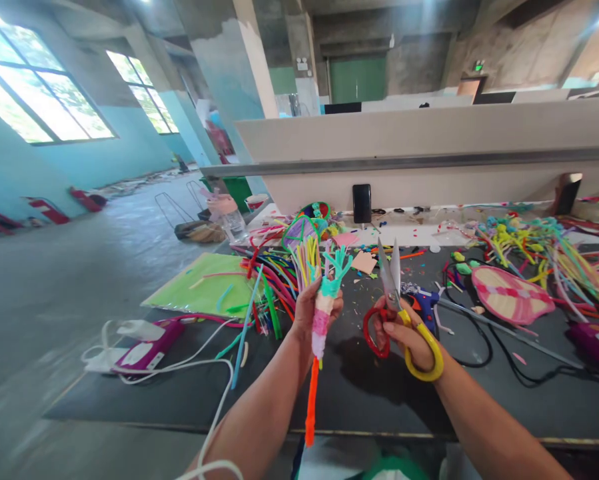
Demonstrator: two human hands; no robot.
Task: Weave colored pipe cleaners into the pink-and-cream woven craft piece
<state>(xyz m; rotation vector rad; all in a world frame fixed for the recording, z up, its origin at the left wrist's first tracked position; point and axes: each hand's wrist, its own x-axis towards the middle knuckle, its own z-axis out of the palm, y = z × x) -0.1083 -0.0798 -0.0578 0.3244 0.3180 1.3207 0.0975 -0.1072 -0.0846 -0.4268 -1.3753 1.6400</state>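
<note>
Wrapped around a pipe-cleaner craft piece [321,323], my left hand [304,310] holds it upright above the table. The piece has bands of teal, cream and pink, with branching teal tips and an orange stem hanging below. Several yellow and pale pipe cleaners [306,263] fan out above the same hand; whether it grips them too is unclear. My right hand [404,337] is on a pair of scissors [393,287], one handle red and the other yellow. Their blades point up and stand slightly apart, to the right of the craft piece.
A green sheet in plastic [204,280] and a purple power strip [152,343] with white cords lie left. To the right are a blue glue gun [424,303], a pink striped oval [512,293] and heaped pipe cleaners [529,243]. A phone [362,203] leans at the back.
</note>
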